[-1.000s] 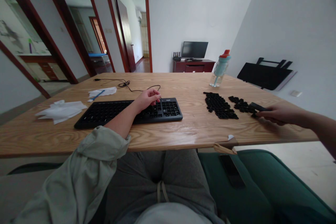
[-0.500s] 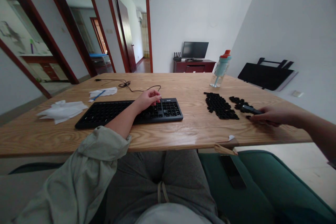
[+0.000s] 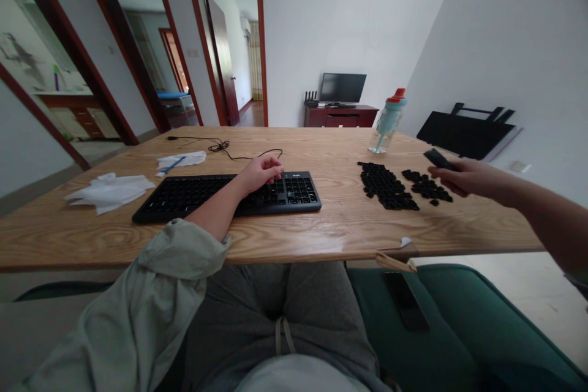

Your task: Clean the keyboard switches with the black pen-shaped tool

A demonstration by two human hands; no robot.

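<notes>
A black keyboard (image 3: 193,195) lies on the wooden table (image 3: 331,229) in front of me. My left hand (image 3: 260,173) rests on its keys, fingers curled, holding nothing. To the right lie two patches of loose black keycaps, a larger one (image 3: 384,185) and a smaller one (image 3: 427,187). Raised above the smaller patch, my right hand (image 3: 463,176) grips a long black keycap (image 3: 437,158).
White tissues (image 3: 110,191) and a paper with a blue pen (image 3: 177,161) lie at the left. A black cable (image 3: 225,148) runs behind the keyboard. A teal bottle (image 3: 388,119) stands at the back right. A phone (image 3: 407,300) lies on the green seat beside me.
My right hand has lifted off the table with the long black keycap and moved up and away, above the smaller keycap patch. The left hand has stayed on the keyboard.
</notes>
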